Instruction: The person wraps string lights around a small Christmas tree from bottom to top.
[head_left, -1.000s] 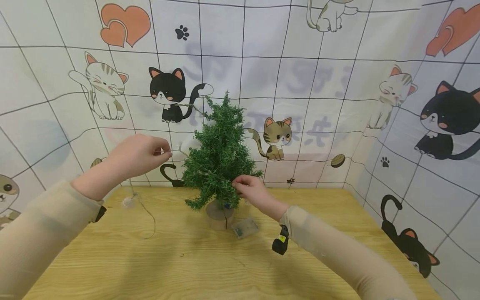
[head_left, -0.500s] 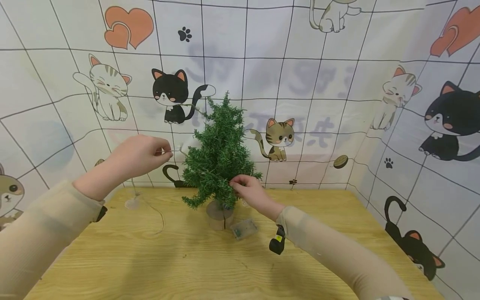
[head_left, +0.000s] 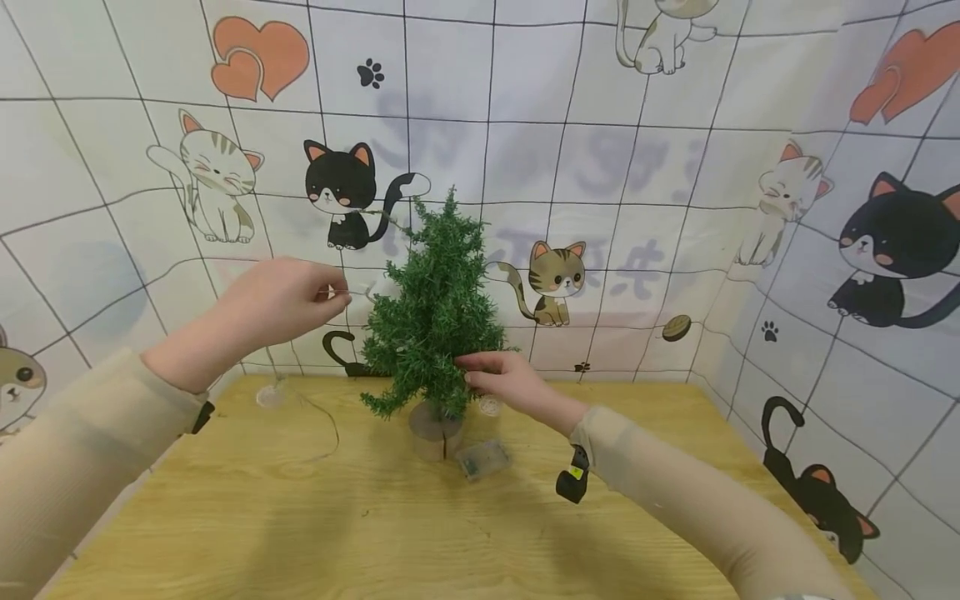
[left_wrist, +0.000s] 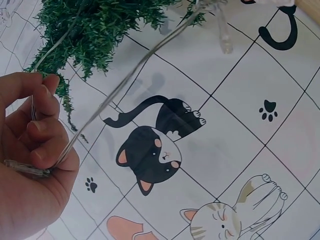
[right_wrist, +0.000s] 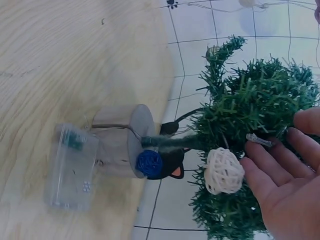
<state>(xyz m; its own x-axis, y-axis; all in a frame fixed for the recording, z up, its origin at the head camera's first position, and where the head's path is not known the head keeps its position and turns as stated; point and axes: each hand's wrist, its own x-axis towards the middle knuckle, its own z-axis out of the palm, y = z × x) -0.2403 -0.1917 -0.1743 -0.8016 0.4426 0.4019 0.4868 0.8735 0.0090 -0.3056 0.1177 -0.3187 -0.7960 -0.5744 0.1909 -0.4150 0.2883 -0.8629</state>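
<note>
Tree (head_left: 438, 308), small, green and artificial, stands upright near the back of a wood-grained worktop (head_left: 412, 533), its stem set in a round wooden stump (head_left: 426, 442). Left of the foliage, the left hand (head_left: 281, 300) is raised well above the worktop with fingers curled, pinching pale wire (left_wrist: 106, 102); the left wrist view shows doubled strands running out past the palm, where a clear tube (left_wrist: 25, 169) also lies. The right hand (head_left: 517, 383) is at the lower right branches, its fingers loosely bent and apart, the tips touching a clear bulb (right_wrist: 260, 140) amid the needles. Just beside these fingers, in the right wrist view, is a white woven ball (right_wrist: 224, 171); a blue woven ball (right_wrist: 149, 163) sits by the stem at the top of the stump. Near the foot of the stump, a transparent box (head_left: 483, 460) lies flat on the worktop. Farther left, a pale round object (head_left: 270, 396), too blurred to identify, appears beside a thin loose strand (head_left: 336, 427). Behind everything hangs a white gridded sheet (head_left: 675, 167) printed with cats, hearts and paw marks. Beige sleeves (head_left: 675, 500) cover both forearms.
</note>
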